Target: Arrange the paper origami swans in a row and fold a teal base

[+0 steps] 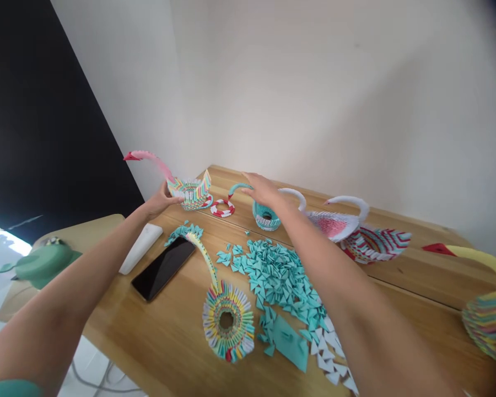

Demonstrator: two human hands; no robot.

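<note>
My left hand (164,199) is closed on the side of a multicoloured folded-paper swan (190,194) with a pink neck and red beak, at the table's back left. Above a teal paper swan (267,216) is my right hand (264,190), its fingers stretched toward the left beside the swan's curved neck. Whether it touches that neck cannot be made out. A red and white paper ring (222,208) lies between the two swans. Nearer the front stands a yellow and multicoloured paper swan (228,322) with a round opening.
Teal folded triangles (281,273) are heaped mid-table, with white ones (328,353) in front. A black phone (164,268) and a white object (140,248) lie at the left. More paper swans (374,242) stand at the right. A chair (82,231) holds a green item (47,263).
</note>
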